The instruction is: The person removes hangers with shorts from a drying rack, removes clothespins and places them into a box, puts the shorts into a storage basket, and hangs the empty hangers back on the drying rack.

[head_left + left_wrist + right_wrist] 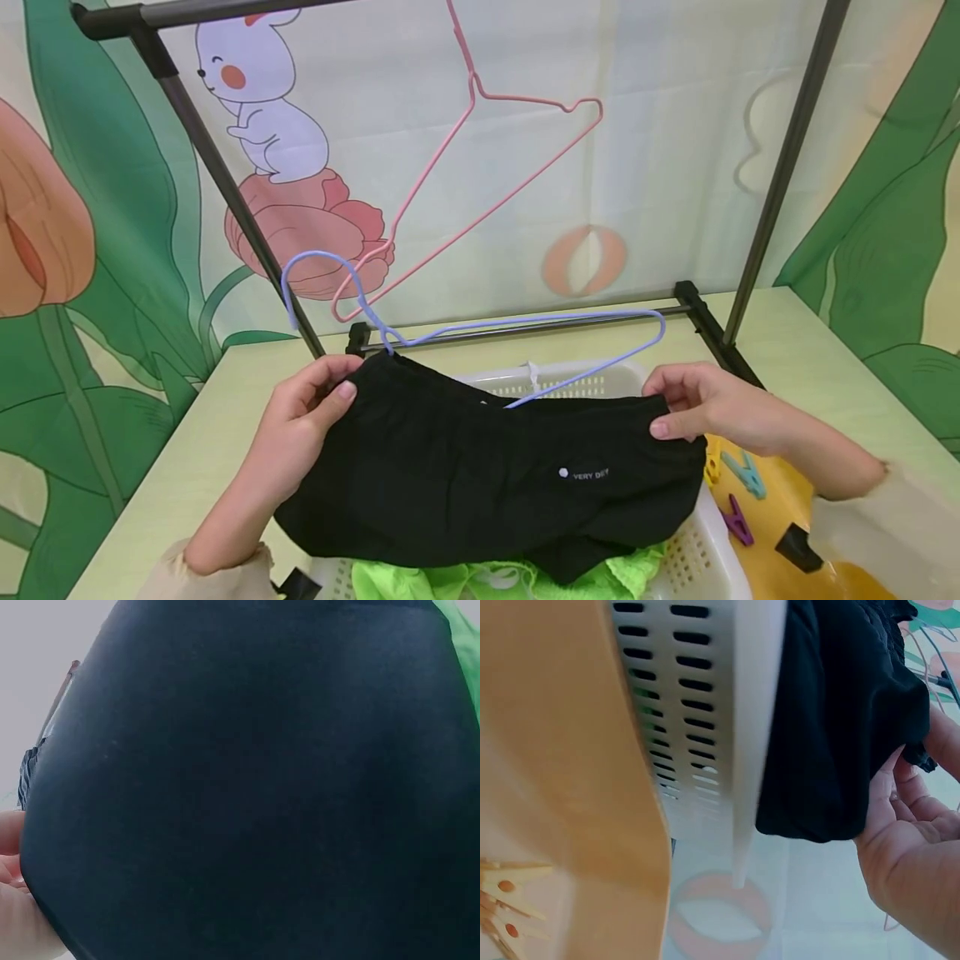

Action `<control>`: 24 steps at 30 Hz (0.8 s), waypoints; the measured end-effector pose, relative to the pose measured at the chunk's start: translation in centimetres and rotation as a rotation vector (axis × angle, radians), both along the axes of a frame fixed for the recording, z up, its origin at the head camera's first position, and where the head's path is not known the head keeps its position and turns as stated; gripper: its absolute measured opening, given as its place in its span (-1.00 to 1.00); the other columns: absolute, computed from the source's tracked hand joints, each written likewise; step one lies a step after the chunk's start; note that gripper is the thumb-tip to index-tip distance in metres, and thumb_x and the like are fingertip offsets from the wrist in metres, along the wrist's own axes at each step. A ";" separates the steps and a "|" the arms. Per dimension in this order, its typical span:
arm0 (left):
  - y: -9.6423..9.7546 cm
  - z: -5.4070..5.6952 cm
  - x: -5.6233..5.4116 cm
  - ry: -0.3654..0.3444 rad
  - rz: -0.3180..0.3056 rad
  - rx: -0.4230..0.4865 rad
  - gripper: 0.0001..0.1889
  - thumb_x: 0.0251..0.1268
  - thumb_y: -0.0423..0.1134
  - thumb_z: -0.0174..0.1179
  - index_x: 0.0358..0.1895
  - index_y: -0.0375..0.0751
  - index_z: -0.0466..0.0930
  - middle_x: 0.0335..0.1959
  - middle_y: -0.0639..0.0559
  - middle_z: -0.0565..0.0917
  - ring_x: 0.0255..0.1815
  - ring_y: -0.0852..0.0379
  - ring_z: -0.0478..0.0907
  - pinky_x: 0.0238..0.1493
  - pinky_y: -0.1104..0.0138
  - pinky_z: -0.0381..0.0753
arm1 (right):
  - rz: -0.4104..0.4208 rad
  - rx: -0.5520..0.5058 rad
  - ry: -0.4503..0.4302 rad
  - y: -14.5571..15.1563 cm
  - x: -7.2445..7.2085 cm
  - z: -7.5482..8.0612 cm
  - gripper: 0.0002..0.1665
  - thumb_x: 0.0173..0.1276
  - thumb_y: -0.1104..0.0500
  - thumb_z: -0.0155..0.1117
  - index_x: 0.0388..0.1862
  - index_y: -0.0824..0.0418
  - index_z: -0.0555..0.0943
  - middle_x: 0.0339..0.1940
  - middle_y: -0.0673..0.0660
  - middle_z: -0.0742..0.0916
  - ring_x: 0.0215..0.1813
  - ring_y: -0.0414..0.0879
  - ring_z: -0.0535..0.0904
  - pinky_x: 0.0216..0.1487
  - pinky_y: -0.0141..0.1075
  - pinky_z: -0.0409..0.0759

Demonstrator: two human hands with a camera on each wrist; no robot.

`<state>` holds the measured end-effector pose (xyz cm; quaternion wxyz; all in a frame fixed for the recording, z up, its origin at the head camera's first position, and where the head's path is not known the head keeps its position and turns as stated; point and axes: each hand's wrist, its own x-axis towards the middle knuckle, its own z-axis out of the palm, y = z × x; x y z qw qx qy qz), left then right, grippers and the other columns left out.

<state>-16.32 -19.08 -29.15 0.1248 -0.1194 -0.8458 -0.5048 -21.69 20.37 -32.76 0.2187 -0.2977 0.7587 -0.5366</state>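
Observation:
Black shorts (480,492) with small white print hang between the two hands above a basket in the head view. My left hand (296,425) pinches the waistband at its left end, thumb in front. At the opposite end my right hand (712,408) grips the waistband between thumb and fingers. A blue hanger (365,306) is partly inside the waist opening; its hook and right shoulder stick out above, and its lower part is hidden by the cloth. Black fabric (247,780) fills most of the left wrist view. The right wrist view shows the right hand (915,855) at the shorts' edge.
A white perforated basket (723,550) holds a lime-green garment (420,582). Right of it lies a yellow-orange tray (780,500) with a purple clothes peg (737,522) and a teal peg (746,475). A pink hanger (510,197) hangs from the dark rack (787,158).

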 end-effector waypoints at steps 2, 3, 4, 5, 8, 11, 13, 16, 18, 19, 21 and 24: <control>0.1 0.0 0.1 0.012 -0.011 0.015 -0.77 0.27 -0.42 -0.07 -0.06 -0.41 0.45 -0.35 0.34 0.50 -0.30 0.33 0.43 -0.24 0.54 0.43 | -0.006 0.022 -0.004 -0.3 0.0 -0.2 -0.80 0.19 0.26 0.18 -0.25 0.27 0.39 -0.55 -0.05 0.47 -0.52 -0.21 0.39 -0.48 -0.35 0.44; 0.1 0.0 0.1 0.018 -0.018 0.021 -0.78 0.27 -0.43 -0.07 -0.07 -0.42 0.45 -0.35 0.36 0.51 -0.31 0.33 0.44 -0.24 0.54 0.44 | -0.007 0.034 -0.005 -0.5 0.1 -0.3 -0.77 0.18 0.25 0.18 -0.24 0.31 0.38 -0.54 -0.04 0.47 -0.53 -0.21 0.38 -0.48 -0.35 0.44; 0.2 0.0 0.1 0.023 -0.026 0.024 -0.77 0.27 -0.43 -0.08 -0.07 -0.43 0.45 -0.35 0.37 0.51 -0.31 0.34 0.44 -0.24 0.54 0.44 | -0.008 0.048 -0.003 -0.7 0.1 -0.4 -0.74 0.18 0.24 0.19 -0.24 0.34 0.37 -0.54 -0.03 0.47 -0.53 -0.20 0.38 -0.48 -0.35 0.44; 0.3 0.0 0.2 0.027 -0.032 0.024 -0.77 0.26 -0.44 -0.07 -0.07 -0.43 0.45 -0.35 0.37 0.51 -0.30 0.35 0.44 -0.24 0.55 0.44 | -0.007 0.060 -0.002 -0.8 0.1 -0.4 -0.71 0.17 0.23 0.20 -0.23 0.37 0.37 -0.54 -0.01 0.47 -0.53 -0.20 0.38 -0.48 -0.34 0.45; 0.5 -0.1 0.3 0.036 -0.046 0.017 -0.77 0.26 -0.45 -0.07 -0.07 -0.44 0.45 -0.34 0.37 0.50 -0.30 0.36 0.43 -0.23 0.56 0.43 | 0.005 0.090 0.003 -1.4 0.2 -0.7 -0.66 0.16 0.21 0.22 -0.23 0.41 0.37 -0.53 0.03 0.45 -0.53 -0.20 0.37 -0.49 -0.34 0.46; 0.6 -0.1 0.3 0.038 -0.054 0.010 -0.77 0.25 -0.45 -0.07 -0.07 -0.45 0.45 -0.33 0.37 0.49 -0.29 0.37 0.42 -0.23 0.57 0.42 | 0.010 0.112 0.008 -1.9 0.3 -0.8 -0.64 0.14 0.18 0.24 -0.24 0.41 0.38 -0.53 0.05 0.43 -0.53 -0.20 0.36 -0.48 -0.34 0.47; 0.7 -0.1 0.4 0.041 -0.066 0.010 -0.77 0.25 -0.46 -0.07 -0.08 -0.45 0.45 -0.32 0.37 0.49 -0.28 0.37 0.42 -0.22 0.58 0.41 | 0.005 0.126 0.005 -2.2 0.4 -0.9 -0.63 0.13 0.17 0.25 -0.23 0.41 0.38 -0.53 0.05 0.43 -0.53 -0.20 0.36 -0.48 -0.34 0.47; 0.8 -0.2 0.3 0.046 -0.087 0.011 -0.78 0.24 -0.46 -0.06 -0.09 -0.46 0.45 -0.31 0.33 0.50 -0.28 0.37 0.43 -0.20 0.58 0.41 | -0.001 0.144 -0.006 -2.6 0.5 -1.1 -0.61 0.13 0.15 0.26 -0.22 0.40 0.38 -0.53 0.05 0.43 -0.53 -0.20 0.35 -0.48 -0.34 0.46; 0.9 -0.2 0.3 0.045 -0.100 0.008 -0.78 0.24 -0.46 -0.06 -0.09 -0.45 0.46 -0.29 0.24 0.51 -0.28 0.37 0.43 -0.19 0.59 0.41 | 0.001 0.151 -0.014 -2.9 0.5 -1.2 -0.61 0.12 0.15 0.26 -0.22 0.40 0.38 -0.53 0.04 0.43 -0.53 -0.20 0.35 -0.48 -0.34 0.46; 1.0 -0.2 0.3 0.045 -0.105 0.004 -0.78 0.24 -0.46 -0.06 -0.09 -0.45 0.46 -0.28 0.18 0.52 -0.28 0.37 0.43 -0.19 0.59 0.41 | 0.003 0.153 -0.017 -3.0 0.5 -1.3 -0.61 0.12 0.15 0.26 -0.22 0.39 0.39 -0.54 0.04 0.42 -0.53 -0.20 0.34 -0.48 -0.34 0.46; 1.1 -0.2 0.3 0.038 -0.113 -0.003 -0.78 0.24 -0.46 -0.06 -0.09 -0.46 0.46 -0.25 0.04 0.53 -0.27 0.37 0.43 -0.18 0.59 0.41 | 0.008 0.160 -0.017 -3.3 0.5 -1.4 -0.62 0.11 0.15 0.27 -0.24 0.39 0.39 -0.56 0.04 0.41 -0.54 -0.19 0.34 -0.49 -0.34 0.46; 1.3 -0.1 0.2 0.026 -0.124 -0.019 -0.77 0.24 -0.46 -0.07 -0.08 -0.46 0.45 -0.21 -0.15 0.53 -0.25 0.38 0.43 -0.17 0.59 0.40 | 0.010 0.178 -0.014 -3.7 0.6 -1.6 -0.62 0.10 0.15 0.28 -0.24 0.38 0.40 -0.59 0.03 0.40 -0.54 -0.19 0.34 -0.49 -0.34 0.46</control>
